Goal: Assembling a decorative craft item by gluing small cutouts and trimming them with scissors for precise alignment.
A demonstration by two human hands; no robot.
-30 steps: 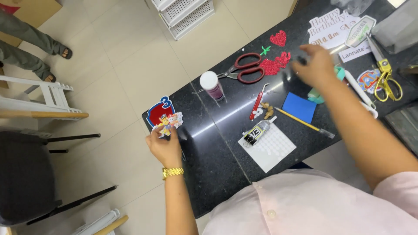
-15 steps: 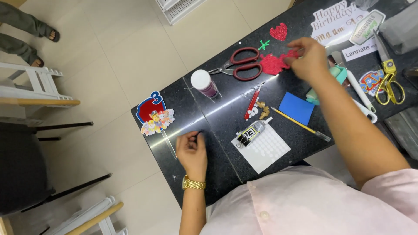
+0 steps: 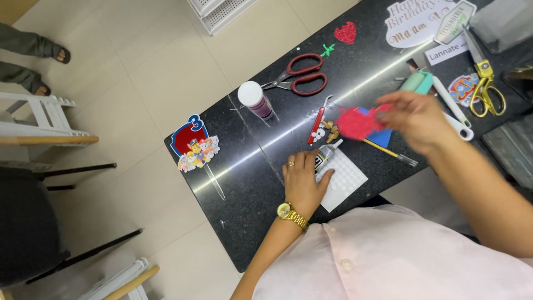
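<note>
My right hand (image 3: pixel 417 119) holds a red glittery cutout (image 3: pixel 355 122) above the black table (image 3: pixel 250 183), blurred with motion. Flat on the table lies my left hand (image 3: pixel 304 182), its fingers resting on a small glue tube (image 3: pixel 325 155) and a white sheet of round foam dots (image 3: pixel 345 180). A blue card (image 3: pixel 383 137) and a yellow stick (image 3: pixel 383 150) lie under the right hand. The cartoon cake topper (image 3: pixel 194 147) with a blue number lies apart at the table's left end.
Red scissors (image 3: pixel 300 78), a white-capped glitter jar (image 3: pixel 254 100), a red craft knife (image 3: pixel 317 123), a red heart (image 3: pixel 346 32), a white lettered topper (image 3: pixel 413 22) and gold scissors (image 3: pixel 484 78) lie on the table. White chair (image 3: pixel 39 119) and someone's feet (image 3: pixel 41 69) at left.
My right hand picked up the red cutout near the scissors and carried it toward me. My left hand left the cartoon topper and moved right onto the glue tube.
</note>
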